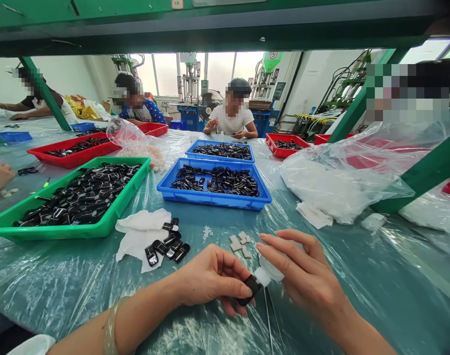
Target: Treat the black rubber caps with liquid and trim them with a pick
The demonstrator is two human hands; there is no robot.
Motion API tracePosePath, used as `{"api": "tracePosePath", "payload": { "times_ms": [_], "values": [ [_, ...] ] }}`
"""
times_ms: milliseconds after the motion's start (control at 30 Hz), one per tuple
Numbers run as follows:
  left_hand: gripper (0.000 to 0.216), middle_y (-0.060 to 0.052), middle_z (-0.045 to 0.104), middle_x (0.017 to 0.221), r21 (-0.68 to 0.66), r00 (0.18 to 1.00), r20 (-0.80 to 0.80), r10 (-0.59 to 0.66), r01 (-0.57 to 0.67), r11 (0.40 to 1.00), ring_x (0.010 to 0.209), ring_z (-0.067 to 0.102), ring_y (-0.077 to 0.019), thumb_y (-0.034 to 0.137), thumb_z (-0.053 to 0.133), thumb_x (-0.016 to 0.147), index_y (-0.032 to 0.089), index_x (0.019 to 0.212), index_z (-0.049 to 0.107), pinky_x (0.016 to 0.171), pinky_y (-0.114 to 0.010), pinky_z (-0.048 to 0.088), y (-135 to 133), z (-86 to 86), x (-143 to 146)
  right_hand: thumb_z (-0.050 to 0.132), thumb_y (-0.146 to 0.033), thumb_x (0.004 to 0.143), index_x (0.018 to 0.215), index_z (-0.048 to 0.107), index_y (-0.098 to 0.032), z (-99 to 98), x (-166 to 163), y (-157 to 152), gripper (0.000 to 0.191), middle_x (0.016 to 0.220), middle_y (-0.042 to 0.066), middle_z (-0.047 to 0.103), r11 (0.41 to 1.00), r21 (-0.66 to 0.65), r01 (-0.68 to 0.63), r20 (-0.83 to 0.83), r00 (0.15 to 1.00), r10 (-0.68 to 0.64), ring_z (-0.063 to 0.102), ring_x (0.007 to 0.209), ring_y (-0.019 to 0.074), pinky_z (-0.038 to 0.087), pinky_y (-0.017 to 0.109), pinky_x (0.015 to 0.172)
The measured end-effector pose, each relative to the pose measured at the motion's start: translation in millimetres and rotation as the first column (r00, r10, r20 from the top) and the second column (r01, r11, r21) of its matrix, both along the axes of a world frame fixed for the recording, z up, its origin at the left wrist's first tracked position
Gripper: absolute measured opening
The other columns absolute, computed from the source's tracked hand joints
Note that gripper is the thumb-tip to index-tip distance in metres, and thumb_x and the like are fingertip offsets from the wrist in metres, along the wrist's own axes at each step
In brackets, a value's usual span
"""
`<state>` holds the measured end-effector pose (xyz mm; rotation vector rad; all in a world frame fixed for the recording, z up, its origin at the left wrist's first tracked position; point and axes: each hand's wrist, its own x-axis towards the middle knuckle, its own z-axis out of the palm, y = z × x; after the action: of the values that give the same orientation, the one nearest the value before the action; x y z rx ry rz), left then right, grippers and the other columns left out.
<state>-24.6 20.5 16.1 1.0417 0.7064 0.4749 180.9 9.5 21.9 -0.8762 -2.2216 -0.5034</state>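
Observation:
My left hand (213, 281) pinches a small black plastic part (250, 289) between thumb and fingers, low in the middle of the view. My right hand (302, 273) presses a small white piece (263, 276) against the end of that part, its other fingers spread above. Just beyond the hands lie several small grey-white pads (239, 243). To the left, several more black parts (167, 245) rest on a white cloth (138, 234).
A green tray (10, 224) of black parts stands at left, two blue trays (210, 198) in the middle, red trays (71, 158) behind. Clear plastic bags (343, 177) of white material lie at right beside a slanted green frame leg (424, 172). Other people sit across the plastic-covered table.

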Motion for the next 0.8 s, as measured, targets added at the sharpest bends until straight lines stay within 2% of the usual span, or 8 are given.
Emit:
{"api": "tracePosePath", "payload": {
  "times_ms": [333, 567, 800],
  "values": [
    [0.027, -0.006, 0.064, 0.07, -0.008, 0.999, 0.014, -0.036, 0.036, 0.999, 0.057, 0.062, -0.012, 0.028, 0.073, 0.061, 0.009, 0.078, 0.065, 0.046, -0.017, 0.047, -0.1, -2.5, -1.1, 0.04, 0.0, 0.083, 0.103, 0.058, -0.021, 1.5, 0.9, 2.0, 0.035, 0.101, 0.005, 0.067, 0.999, -0.02, -0.049, 0.008, 0.999, 0.049, 0.051, 0.099, 0.0217, 0.047, 0.037, 0.079],
    [0.027, -0.006, 0.064, 0.07, -0.015, 0.999, 0.009, -0.049, 0.049, 0.999, 0.056, 0.062, -0.0115, 0.028, 0.073, 0.061, 0.009, 0.079, 0.065, 0.045, -0.017, 0.048, 0.1, -1.3, -1.2, 0.043, -0.003, 0.084, 0.105, 0.059, -0.023, -1.4, 4.3, 1.3, 0.032, 0.104, 0.005, 0.066, 0.996, -0.061, -0.068, 0.009, 0.998, 0.069, 0.05, 0.102, 0.0229, 0.046, 0.038, 0.08],
    [0.03, -0.006, 0.065, 0.069, -0.039, 0.998, 0.004, -0.067, 0.068, 0.997, 0.055, 0.062, -0.0116, 0.03, 0.075, 0.059, 0.009, 0.079, 0.065, 0.045, -0.017, 0.048, 0.7, -1.8, -1.2, 0.039, -0.008, 0.089, 0.107, 0.059, -0.021, -5.0, 5.9, 1.4, 0.03, 0.107, 0.007, 0.064, 0.992, -0.066, -0.105, -0.008, 0.994, 0.105, 0.048, 0.105, 0.0237, 0.045, 0.04, 0.082]
  ]
}}
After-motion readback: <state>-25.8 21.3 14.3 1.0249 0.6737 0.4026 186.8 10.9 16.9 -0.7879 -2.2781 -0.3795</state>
